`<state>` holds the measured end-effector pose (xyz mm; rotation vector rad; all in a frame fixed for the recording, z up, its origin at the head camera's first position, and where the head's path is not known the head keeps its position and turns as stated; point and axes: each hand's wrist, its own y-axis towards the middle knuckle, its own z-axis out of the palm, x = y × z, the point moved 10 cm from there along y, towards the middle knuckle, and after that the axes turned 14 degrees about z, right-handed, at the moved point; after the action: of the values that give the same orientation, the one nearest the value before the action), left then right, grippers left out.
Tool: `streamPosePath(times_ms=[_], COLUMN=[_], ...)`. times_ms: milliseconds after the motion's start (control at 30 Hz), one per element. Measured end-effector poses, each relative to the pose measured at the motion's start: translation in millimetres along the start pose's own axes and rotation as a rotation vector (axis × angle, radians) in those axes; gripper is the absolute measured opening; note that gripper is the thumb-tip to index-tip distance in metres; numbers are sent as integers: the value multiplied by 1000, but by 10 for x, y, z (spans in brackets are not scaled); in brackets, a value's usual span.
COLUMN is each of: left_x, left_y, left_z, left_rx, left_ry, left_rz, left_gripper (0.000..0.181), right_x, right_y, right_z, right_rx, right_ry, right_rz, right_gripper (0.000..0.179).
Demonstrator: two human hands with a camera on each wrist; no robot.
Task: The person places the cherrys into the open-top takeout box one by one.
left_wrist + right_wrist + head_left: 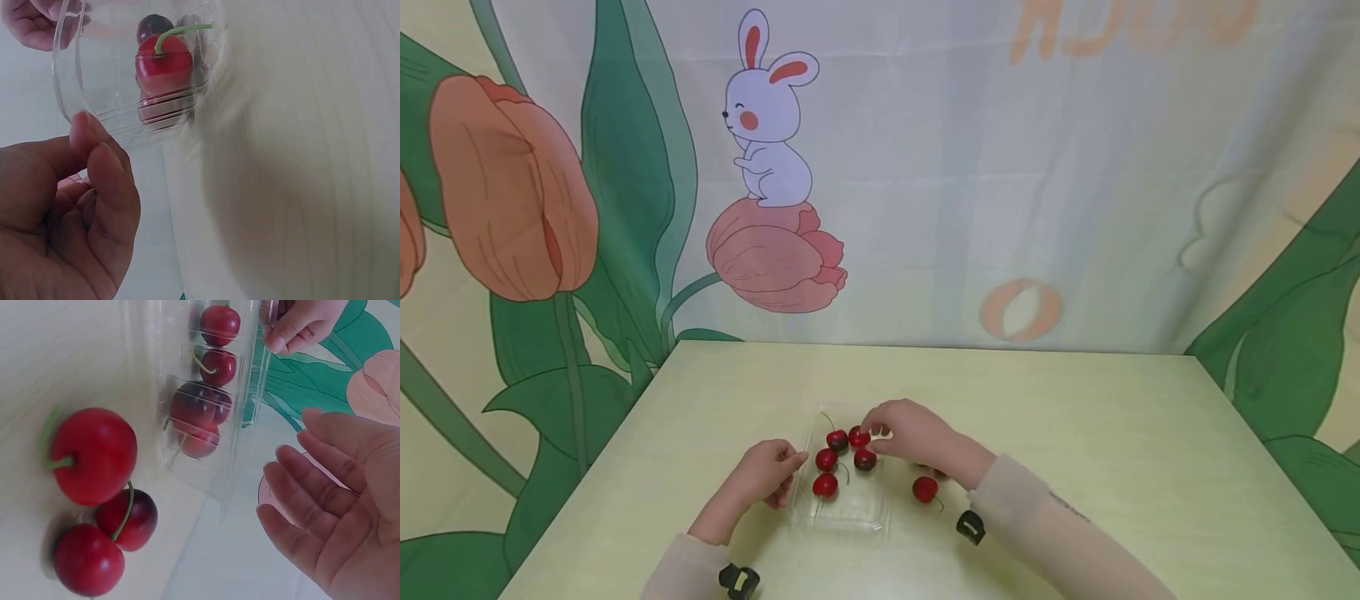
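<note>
A clear plastic box (850,518) holds several dark red cherries (825,486), some with green stems. My left hand (767,472) pinches the box's left rim between thumb and forefinger, plain in the left wrist view, where a red cherry (164,65) shows through the wall. Over the box's right side is my right hand (913,433), its fingers relaxed and spread. The right wrist view shows nothing in that hand (337,506). In the head view its fingertips overlap a cherry (859,436) in the box; whether they touch cannot be told there.
To the right of the box, three cherries lie on the pale table (1075,433), one bright red cherry (95,456) nearest the right wrist camera. The right forearm partly covers them in the head view. Behind the table hangs a printed curtain (910,167) with a rabbit and tulips.
</note>
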<state>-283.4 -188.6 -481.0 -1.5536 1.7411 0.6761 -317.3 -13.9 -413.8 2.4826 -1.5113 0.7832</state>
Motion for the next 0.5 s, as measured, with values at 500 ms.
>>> streamPosePath(times_ms=[500], left_x=[6], left_y=[-7], left_z=[1], left_rx=[-3], left_ry=[-9], left_rz=[-8], left_gripper=[28], right_x=[-232], right_y=[-195], right_z=[-111], right_rx=[-38], right_ry=[8], right_rz=[-7], right_gripper=[26])
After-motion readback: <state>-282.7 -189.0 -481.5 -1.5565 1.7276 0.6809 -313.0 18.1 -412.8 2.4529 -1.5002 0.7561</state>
